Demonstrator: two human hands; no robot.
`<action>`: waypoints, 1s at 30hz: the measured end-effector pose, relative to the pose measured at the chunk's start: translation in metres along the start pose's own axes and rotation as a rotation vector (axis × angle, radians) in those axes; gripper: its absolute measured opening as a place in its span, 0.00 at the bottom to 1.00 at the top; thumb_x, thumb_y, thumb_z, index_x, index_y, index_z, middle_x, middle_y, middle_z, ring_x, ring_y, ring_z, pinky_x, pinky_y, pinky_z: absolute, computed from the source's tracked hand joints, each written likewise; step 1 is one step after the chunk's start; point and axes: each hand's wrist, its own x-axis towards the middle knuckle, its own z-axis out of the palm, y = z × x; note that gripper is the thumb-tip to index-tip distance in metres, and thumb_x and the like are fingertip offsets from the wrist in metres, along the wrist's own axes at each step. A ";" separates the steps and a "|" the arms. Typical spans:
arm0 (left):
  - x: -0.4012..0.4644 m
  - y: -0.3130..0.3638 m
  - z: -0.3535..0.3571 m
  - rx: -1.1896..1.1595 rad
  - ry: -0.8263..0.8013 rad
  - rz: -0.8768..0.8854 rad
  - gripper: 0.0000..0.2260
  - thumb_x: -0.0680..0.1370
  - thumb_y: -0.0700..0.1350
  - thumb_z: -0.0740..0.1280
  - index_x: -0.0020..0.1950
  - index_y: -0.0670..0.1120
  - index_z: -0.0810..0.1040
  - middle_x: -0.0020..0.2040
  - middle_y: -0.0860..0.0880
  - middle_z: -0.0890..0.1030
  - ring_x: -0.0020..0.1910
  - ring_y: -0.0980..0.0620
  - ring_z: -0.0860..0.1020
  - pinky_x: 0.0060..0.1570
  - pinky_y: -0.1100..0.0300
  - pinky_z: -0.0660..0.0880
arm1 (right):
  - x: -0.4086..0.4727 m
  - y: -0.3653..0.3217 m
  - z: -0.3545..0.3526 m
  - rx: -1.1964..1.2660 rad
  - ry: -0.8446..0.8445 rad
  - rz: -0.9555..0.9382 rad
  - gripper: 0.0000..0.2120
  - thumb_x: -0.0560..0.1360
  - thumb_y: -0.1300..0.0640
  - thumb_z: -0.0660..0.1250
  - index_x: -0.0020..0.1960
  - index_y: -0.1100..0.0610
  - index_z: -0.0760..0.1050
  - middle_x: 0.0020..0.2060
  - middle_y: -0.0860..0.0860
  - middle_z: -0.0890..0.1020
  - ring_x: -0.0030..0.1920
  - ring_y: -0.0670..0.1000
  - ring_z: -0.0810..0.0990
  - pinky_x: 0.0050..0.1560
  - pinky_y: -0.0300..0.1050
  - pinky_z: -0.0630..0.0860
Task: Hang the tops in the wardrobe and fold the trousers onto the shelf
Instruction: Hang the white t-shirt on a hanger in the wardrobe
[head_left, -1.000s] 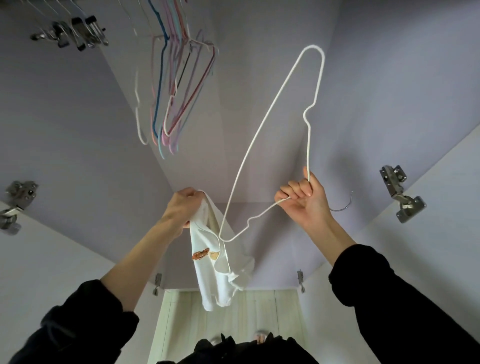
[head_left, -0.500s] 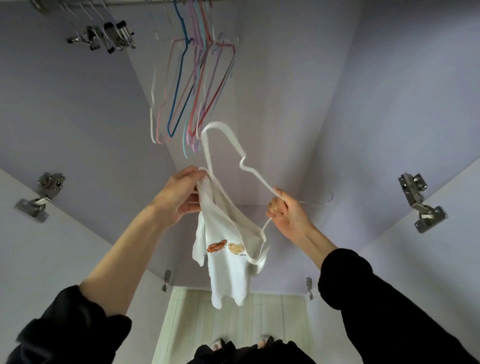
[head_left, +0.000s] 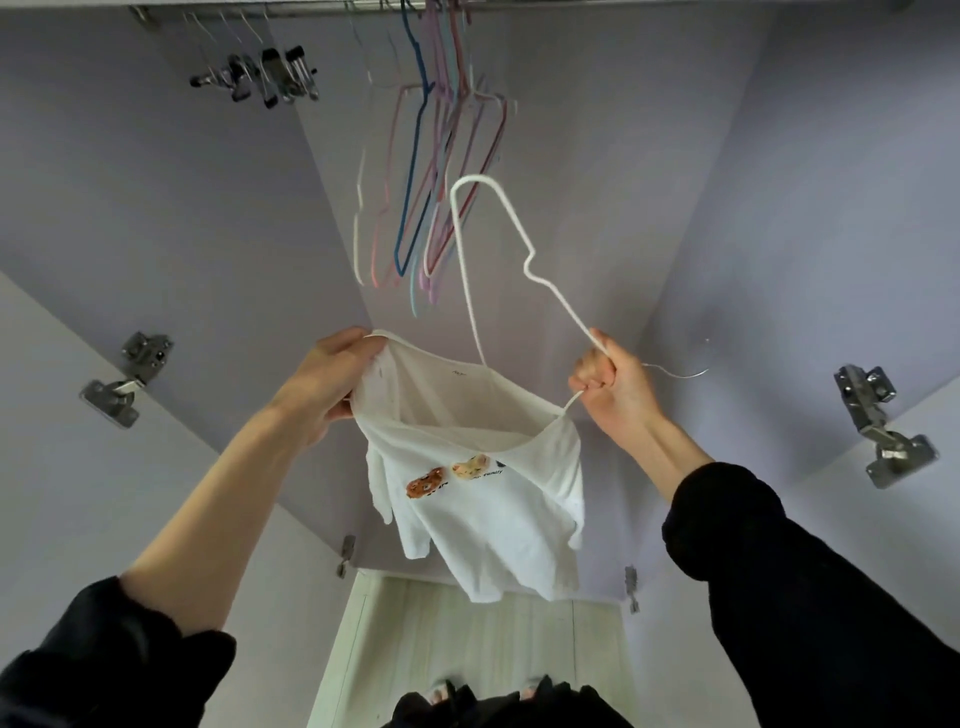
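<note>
In the centre of the frame the left hand (head_left: 332, 379) grips the collar of the white top (head_left: 483, 499). The right hand (head_left: 615, 384) is closed on the hanger (head_left: 498, 249), which is only partly inside the neck. The top is not yet hung; the rail (head_left: 311, 8) at the upper edge holds only bare hangers. No trousers are in view.
</note>
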 end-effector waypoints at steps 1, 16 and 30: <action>0.000 0.001 0.001 0.002 0.003 0.003 0.09 0.79 0.45 0.61 0.39 0.50 0.74 0.33 0.52 0.74 0.32 0.54 0.73 0.31 0.62 0.70 | 0.001 -0.004 0.001 0.027 -0.020 0.000 0.32 0.80 0.60 0.57 0.17 0.51 0.56 0.15 0.46 0.56 0.19 0.45 0.56 0.26 0.38 0.58; 0.003 0.008 -0.023 -0.038 0.001 -0.005 0.05 0.78 0.41 0.63 0.43 0.46 0.77 0.37 0.48 0.78 0.35 0.50 0.77 0.36 0.58 0.74 | -0.002 0.034 0.003 -0.368 -0.077 0.050 0.33 0.78 0.62 0.61 0.16 0.52 0.58 0.16 0.47 0.58 0.20 0.48 0.59 0.33 0.42 0.61; 0.003 -0.009 -0.045 -0.366 0.006 -0.136 0.08 0.75 0.37 0.61 0.36 0.43 0.73 0.31 0.49 0.73 0.30 0.53 0.71 0.34 0.61 0.69 | 0.005 0.032 0.042 -0.438 -0.141 0.108 0.31 0.78 0.56 0.63 0.18 0.51 0.58 0.16 0.47 0.58 0.20 0.47 0.58 0.31 0.41 0.61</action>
